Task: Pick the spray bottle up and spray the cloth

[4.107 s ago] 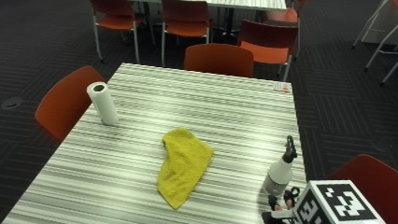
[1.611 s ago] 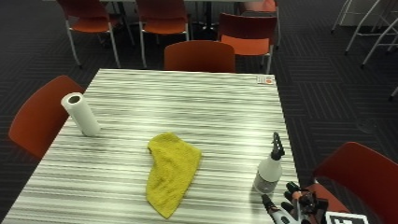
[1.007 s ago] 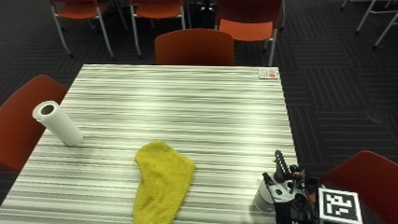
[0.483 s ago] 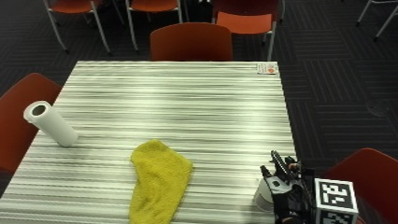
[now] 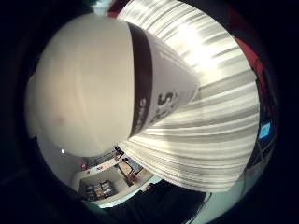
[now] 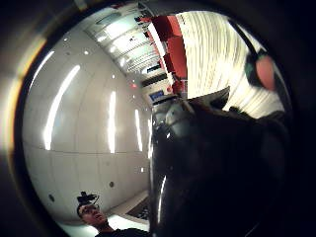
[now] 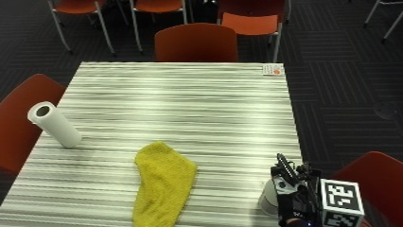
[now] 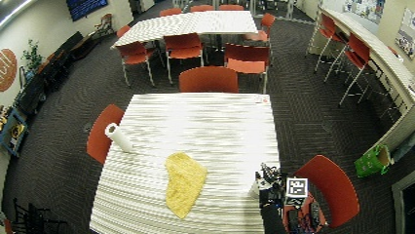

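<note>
A: Where did the bottle (image 7: 272, 198) stand?

B: Upright on the striped table (image 7: 189, 104), at the near right corner, just beside the edge. The cloth (image 7: 161, 182) lay flat, well apart to its left. A paper roll (image 7: 53, 124) stood near the far left edge and a small card (image 7: 273, 69) lay at the far right corner.

A: And the gloved hand (image 7: 296, 201)?

B: It was against the bottle, coming at it from the table's right edge, with the black trigger head sticking up above it. The little-finger palm view was nearly filled by the white body (image 5: 103, 88), so the palm sat close against it.

A: Was the hold closed?

B: He could not tell; no view showed the fingers plainly. The thumb-side view was mostly dark glove.

A: Why that approach?

B: Judged: the bottle stood at the person's side of the table, so a side grasp on the body kept the nozzle free to point toward the cloth. The lift looked not yet begun.
</note>
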